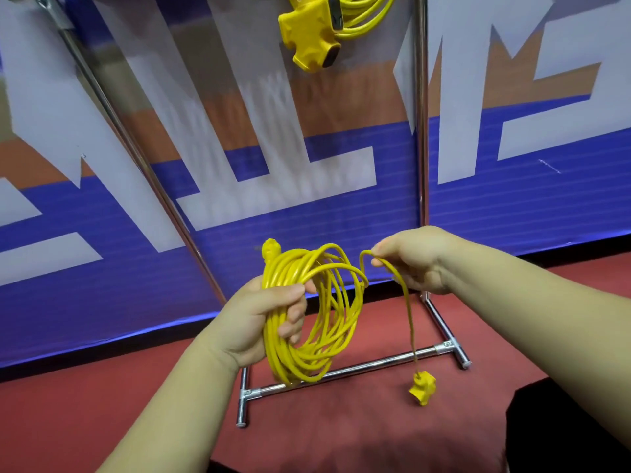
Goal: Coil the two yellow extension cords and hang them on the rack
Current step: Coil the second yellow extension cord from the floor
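A coiled yellow extension cord (286, 363) is gripped in the left hand (256, 322) before the chrome rack (375, 364), its loose tail (socket end (422, 387) dangling) is pinched by the right hand (420, 261), and a second cord (304, 32) is hung high on the rack.

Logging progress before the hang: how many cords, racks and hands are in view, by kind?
Yellow extension cords: 2, the hung cord and the held cord
Rack: 1
Hands: 2, left hand and right hand
Total: 5
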Tool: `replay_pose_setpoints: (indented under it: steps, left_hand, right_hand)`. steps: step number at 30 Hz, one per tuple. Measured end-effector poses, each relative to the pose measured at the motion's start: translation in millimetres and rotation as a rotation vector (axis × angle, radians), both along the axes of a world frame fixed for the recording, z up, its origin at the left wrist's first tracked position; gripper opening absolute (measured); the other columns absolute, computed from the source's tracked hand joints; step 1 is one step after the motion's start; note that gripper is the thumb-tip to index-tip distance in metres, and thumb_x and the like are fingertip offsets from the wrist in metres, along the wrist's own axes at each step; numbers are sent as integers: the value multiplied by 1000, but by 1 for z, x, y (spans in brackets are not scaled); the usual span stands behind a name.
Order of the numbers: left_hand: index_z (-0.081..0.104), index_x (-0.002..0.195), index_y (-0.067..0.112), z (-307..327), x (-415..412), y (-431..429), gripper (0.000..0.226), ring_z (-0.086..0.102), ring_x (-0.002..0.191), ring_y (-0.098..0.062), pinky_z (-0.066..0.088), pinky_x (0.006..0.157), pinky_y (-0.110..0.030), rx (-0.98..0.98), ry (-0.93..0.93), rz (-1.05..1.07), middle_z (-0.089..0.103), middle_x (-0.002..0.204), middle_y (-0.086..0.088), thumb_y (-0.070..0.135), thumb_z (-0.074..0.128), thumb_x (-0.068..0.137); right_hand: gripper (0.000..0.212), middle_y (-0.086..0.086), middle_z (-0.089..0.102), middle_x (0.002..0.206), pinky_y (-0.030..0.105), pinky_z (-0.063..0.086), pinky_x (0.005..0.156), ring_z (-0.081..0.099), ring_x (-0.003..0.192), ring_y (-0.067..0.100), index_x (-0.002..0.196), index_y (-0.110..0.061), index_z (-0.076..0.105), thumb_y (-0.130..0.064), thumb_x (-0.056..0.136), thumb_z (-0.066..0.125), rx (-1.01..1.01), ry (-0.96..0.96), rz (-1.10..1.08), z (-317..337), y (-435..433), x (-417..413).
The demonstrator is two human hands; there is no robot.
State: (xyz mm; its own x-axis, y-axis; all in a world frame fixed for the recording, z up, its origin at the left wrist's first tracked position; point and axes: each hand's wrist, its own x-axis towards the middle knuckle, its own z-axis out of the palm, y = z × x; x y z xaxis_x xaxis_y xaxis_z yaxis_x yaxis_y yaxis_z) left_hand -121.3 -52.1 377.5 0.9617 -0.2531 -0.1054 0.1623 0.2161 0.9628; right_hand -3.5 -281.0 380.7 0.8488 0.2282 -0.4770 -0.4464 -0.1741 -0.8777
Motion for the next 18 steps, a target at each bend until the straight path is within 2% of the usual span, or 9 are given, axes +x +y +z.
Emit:
replay_pose_setpoints:
  steps: [2,5,9,11,13,15,18]
  left_hand:
    - [69,89,4,-3,2,-8,29,43,40,-14,44,48,-28,66,10,19,48,59,-9,22,81,70]
    - [60,90,-3,-6,6,-15,24,47,44,-19,45,51,-30,167,24,36,49,62,-14,16,72,79]
    - [70,80,4,-13,11,-21,12,64,65,-28,57,59,-35,242,72,78,63,76,-18,16,70,78]
    - [74,90,0,-18,14,-23,19,72,87,-33,61,76,-39,212,92,114,72,94,-22,14,69,77]
    - [70,109,-2,-22,18,-27,35,70,107,-35,57,91,-43,169,97,132,72,111,-22,13,69,77]
    - [70,116,4,-23,20,-33,39,68,113,-35,53,98,-43,141,108,123,71,118,-20,15,69,78]
    - [80,93,14,-22,23,-42,21,68,112,-35,52,101,-44,118,115,112,71,117,-22,19,76,73]
  right_hand:
    - [10,0,71,71,23,40,58,54,60,9,78,-17,73,-14,87,69,-28,-72,0,3,-1,-1]
    - [13,3,72,74,23,45,58,57,63,12,77,-16,71,-12,89,67,-36,-164,39,6,-2,-3]
    - [8,8,71,78,22,51,53,64,61,15,83,-13,66,-12,91,69,-4,-207,80,8,1,-5]
    - [7,9,70,75,22,52,50,65,58,14,86,-13,65,-12,91,70,24,-203,80,9,4,-6]
    - [9,9,70,73,22,54,53,66,59,13,86,-13,64,-13,90,72,39,-202,85,11,7,-7]
    - [14,8,71,71,24,54,56,67,59,13,82,-14,63,-16,89,75,53,-192,79,12,10,-7]
    - [19,7,71,65,24,55,54,70,61,13,79,-14,60,-16,87,77,85,-172,51,15,13,-8]
